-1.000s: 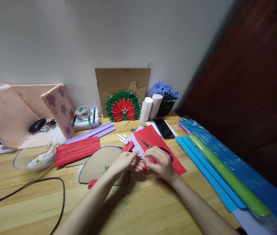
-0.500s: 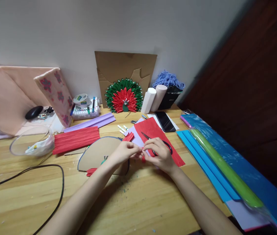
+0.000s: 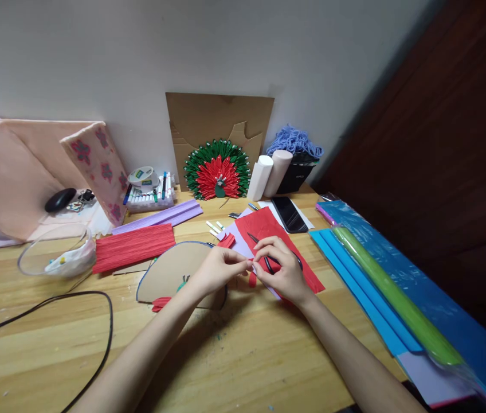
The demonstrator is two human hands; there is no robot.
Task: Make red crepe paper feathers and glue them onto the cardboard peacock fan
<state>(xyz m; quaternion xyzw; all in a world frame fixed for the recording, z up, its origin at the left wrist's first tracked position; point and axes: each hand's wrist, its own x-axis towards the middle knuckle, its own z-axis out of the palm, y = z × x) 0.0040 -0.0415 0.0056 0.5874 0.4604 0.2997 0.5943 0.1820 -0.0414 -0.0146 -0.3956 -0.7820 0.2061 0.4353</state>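
My left hand (image 3: 221,268) and my right hand (image 3: 283,271) meet fingertip to fingertip. Both pinch a small piece of red crepe paper, mostly hidden by the fingers. Just below the fingertips shows a red scrap (image 3: 252,280); whether it belongs to the pinched piece I cannot tell. Under my right hand lie dark-handled scissors (image 3: 269,265) on a red crepe sheet (image 3: 264,223), with a lavender sheet (image 3: 239,244) partly beneath. My left forearm crosses a cardboard half-round (image 3: 157,278) with a blue edge and a green figure. Red folded strips (image 3: 162,304) lie at its lower edge.
A green and red paper peacock (image 3: 218,172) leans on cardboard (image 3: 221,117) at the wall. Behind my right hand lies a phone (image 3: 289,214). Blue and green paper rolls (image 3: 391,292) line the right edge. Left are folded red crepe (image 3: 135,246), a clear bowl (image 3: 56,249) and a black cable (image 3: 108,321).
My right hand's fingers have shifted and arch higher around the pinch, showing more of the lavender sheet below. My left hand stays nearly in place.
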